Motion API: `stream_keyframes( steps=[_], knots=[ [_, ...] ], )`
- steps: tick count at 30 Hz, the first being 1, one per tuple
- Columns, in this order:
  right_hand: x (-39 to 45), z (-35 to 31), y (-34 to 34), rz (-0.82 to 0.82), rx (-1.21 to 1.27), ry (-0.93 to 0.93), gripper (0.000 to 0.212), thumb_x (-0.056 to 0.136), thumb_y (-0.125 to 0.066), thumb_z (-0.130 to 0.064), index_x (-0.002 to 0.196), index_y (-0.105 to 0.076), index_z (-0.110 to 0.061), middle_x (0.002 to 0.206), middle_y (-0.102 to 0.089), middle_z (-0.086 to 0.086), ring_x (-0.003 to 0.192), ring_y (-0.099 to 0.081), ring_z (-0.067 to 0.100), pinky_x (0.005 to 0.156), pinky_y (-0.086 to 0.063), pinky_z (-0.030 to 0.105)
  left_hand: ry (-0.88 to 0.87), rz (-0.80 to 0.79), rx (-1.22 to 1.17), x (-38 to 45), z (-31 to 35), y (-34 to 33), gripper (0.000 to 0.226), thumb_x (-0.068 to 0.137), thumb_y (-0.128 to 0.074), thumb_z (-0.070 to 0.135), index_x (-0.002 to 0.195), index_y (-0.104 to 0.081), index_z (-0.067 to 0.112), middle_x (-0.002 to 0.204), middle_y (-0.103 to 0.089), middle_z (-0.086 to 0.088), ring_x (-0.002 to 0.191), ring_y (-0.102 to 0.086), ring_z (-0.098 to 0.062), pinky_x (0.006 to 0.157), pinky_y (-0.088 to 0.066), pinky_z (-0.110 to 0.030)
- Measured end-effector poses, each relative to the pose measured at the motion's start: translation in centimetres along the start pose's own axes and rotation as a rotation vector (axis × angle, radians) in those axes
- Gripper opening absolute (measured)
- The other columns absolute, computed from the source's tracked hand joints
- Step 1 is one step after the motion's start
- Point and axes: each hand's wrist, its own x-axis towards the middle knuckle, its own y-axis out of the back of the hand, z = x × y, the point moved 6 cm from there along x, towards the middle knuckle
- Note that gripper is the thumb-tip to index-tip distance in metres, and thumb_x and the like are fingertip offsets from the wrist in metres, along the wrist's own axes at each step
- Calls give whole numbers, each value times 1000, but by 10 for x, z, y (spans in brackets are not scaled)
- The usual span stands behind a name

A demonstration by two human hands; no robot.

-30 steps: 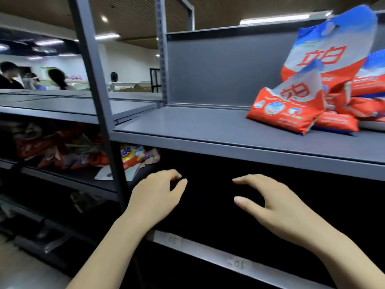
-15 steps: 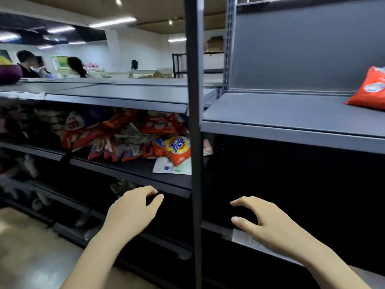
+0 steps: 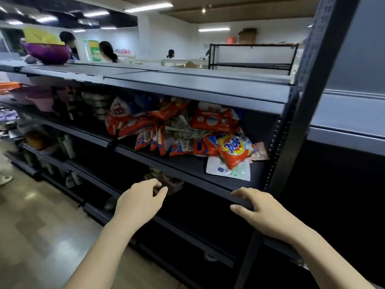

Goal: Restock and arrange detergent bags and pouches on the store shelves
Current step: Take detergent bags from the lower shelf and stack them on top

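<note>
A shop: long grey metal shelves are carrying heaped detergent bags, with ceiling strip lights glowing overhead.

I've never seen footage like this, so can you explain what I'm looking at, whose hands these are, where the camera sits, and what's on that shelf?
No machine here: a person is restocking a store, and the one camera is worn on their head, looking forward and down. That is why both bare hands reach in from the bottom. The left hand hangs with loosely curled fingers and holds nothing. The right hand is by the front edge of the middle shelf, holding nothing; whether it touches the edge is unclear. On that shelf lies a jumbled pile of orange detergent bags, a Tide bag in front, resting partly on a flat white pouch. A purple bowl sits on the top shelf. Other people stand far behind.
</note>
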Motion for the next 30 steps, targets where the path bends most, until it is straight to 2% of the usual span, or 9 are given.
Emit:
stream_keyframes(
  steps=[7, 13, 18, 23, 30],
  knots=[
    [88, -34, -29, -31, 17, 10, 40, 91, -53, -50, 128, -51, -33, 132, -53, -16, 120, -50, 2, 100, -42, 27, 45, 21, 13, 71, -63, 8, 29, 93, -41, 54, 109, -58, 37, 82, -61, 18, 72, -56, -3, 56, -42, -21],
    [176, -73, -45, -98, 82, -14, 40, 93, -53, -45, 130, -50, -32, 130, -53, -11, 116, -51, 6, 92, -42, 23, 100, 62, 23, 141, -129, 29, 30, 94, -40, 53, 113, -57, 37, 75, -57, 19, 66, -55, 0, 50, -39, -21],
    [234, -105, -58, -140, 84, -18, 42, 93, -55, -44, 132, -51, -29, 132, -53, -10, 120, -50, 10, 94, -43, 25, 156, 49, -8, 182, -182, 33, 30, 94, -42, 50, 113, -59, 33, 75, -56, 19, 65, -52, 0, 50, -39, -21],
    [282, -132, -67, -129, 101, -34, 36, 91, -57, -45, 125, -54, -34, 123, -57, -14, 104, -52, 3, 85, -45, 22, 142, 26, -41, 233, -217, 41, 32, 95, -41, 48, 116, -58, 30, 87, -63, 14, 70, -59, -7, 59, -49, -25],
    [358, -173, -113, -138, 164, -110, 33, 90, -56, -51, 120, -50, -41, 126, -55, -14, 102, -56, 3, 87, -50, 28, 87, -16, -80, 334, -267, 44, 39, 94, -44, 48, 127, -53, 29, 115, -63, 5, 87, -58, -16, 70, -50, -30]
  ],
)
